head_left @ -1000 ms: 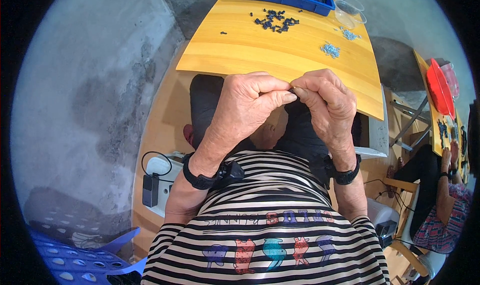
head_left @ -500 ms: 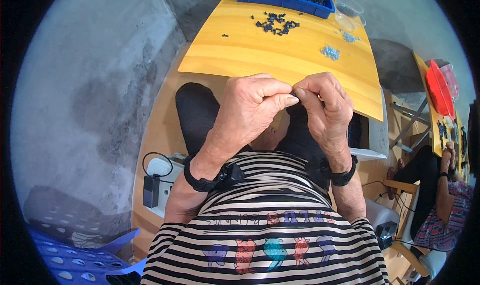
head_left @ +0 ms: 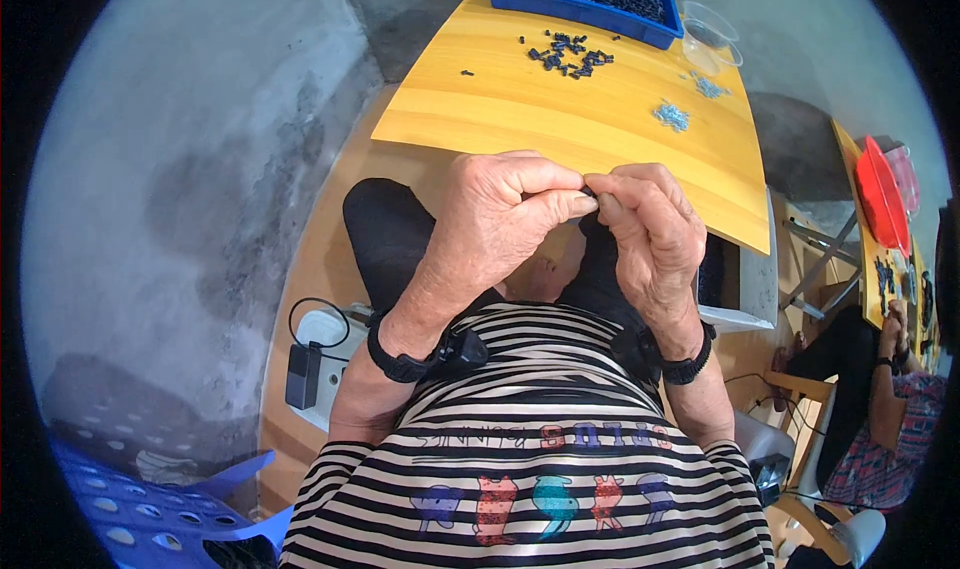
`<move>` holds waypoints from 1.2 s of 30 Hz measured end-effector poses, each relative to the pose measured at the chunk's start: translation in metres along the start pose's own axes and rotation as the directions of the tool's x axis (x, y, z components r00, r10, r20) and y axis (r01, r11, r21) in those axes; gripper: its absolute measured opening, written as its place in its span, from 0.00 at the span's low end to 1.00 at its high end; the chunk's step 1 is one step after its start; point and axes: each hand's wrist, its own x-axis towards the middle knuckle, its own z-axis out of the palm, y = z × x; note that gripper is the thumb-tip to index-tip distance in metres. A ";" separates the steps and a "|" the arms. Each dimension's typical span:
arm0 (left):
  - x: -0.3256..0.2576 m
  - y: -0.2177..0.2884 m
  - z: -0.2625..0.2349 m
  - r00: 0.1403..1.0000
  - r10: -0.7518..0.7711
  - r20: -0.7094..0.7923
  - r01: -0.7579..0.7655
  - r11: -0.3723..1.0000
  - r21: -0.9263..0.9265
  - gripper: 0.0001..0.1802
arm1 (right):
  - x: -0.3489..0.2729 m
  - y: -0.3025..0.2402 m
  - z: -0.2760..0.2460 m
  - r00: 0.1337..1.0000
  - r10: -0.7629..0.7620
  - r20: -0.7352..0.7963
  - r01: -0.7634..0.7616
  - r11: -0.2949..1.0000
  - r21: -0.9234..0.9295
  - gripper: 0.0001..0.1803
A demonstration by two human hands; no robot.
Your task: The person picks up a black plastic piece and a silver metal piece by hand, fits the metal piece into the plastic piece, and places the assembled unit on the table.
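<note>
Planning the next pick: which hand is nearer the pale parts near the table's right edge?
Right. The right hand lies just below and slightly left of the pale parts; the left hand is farther left, fingertips meeting the right's over the lap.

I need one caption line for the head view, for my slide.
Left hand and right hand pinch a tiny part together before a yellow table.

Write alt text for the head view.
Seen from above, a person's left hand and right hand meet fingertip to fingertip, pinching something too small to identify. Ahead, a yellow table holds a blue tray of dark parts and scattered small black pieces.
</note>
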 end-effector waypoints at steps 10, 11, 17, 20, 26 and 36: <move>0.006 0.001 0.001 0.985 0.159 -0.062 -0.156 0.987 0.048 0.08 | -0.003 0.005 -0.002 0.917 0.380 0.119 -0.369 0.699 0.612 0.09; 0.006 0.001 0.002 0.985 0.160 -0.062 -0.157 0.986 0.049 0.08 | -0.001 0.004 -0.003 0.871 0.459 0.177 -0.432 0.543 0.720 0.10; 0.002 0.000 0.004 0.977 0.206 -0.063 -0.201 0.977 0.069 0.08 | 0.005 0.004 -0.005 0.819 0.516 0.250 -0.536 0.535 0.653 0.08; 0.001 0.002 0.004 0.972 0.228 -0.053 -0.220 0.967 0.127 0.09 | 0.006 0.005 -0.005 0.805 0.529 0.269 -0.560 0.527 0.639 0.08; 0.000 0.004 0.002 0.968 0.248 -0.042 -0.238 0.956 0.170 0.08 | 0.005 0.005 -0.004 0.798 0.536 0.276 -0.570 0.523 0.633 0.08; -0.002 -0.001 0.006 0.935 0.345 -0.083 -0.323 0.923 0.209 0.09 | 0.002 0.013 -0.005 0.766 0.523 0.373 -0.615 0.430 0.660 0.08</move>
